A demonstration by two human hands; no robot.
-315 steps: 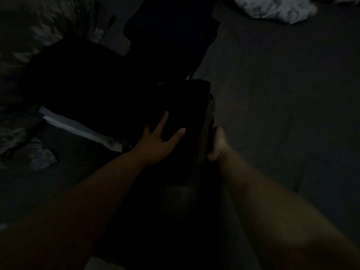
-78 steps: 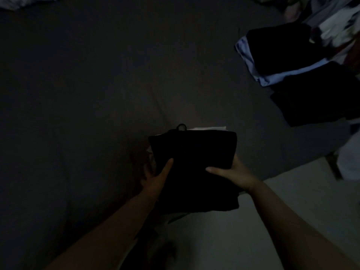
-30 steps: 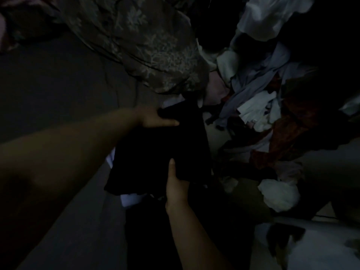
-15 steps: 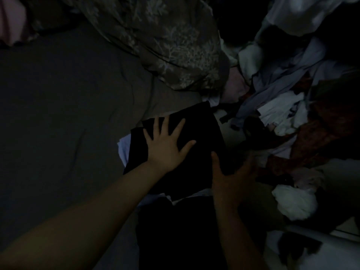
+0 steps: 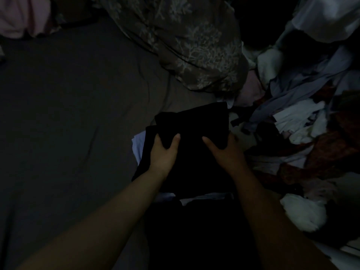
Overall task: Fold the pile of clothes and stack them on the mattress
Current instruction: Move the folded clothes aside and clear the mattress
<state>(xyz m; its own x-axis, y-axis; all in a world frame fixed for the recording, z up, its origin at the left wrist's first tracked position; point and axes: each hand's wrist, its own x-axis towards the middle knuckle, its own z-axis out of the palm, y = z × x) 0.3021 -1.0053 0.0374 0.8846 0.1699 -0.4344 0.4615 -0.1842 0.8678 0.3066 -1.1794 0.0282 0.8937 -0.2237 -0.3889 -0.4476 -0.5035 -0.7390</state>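
The left hand and right hand each pinch a near edge of the folded black garment (thumbs on top), resting on a stack on the mattress beside the unfolded pile, so squaring its edges before letting go would seem wise.

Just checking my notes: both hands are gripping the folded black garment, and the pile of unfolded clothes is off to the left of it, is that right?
Not quite. The head view shows the pile of unfolded clothes to the right of the folded black garment, not the left. Both the left hand and right hand do grip it.
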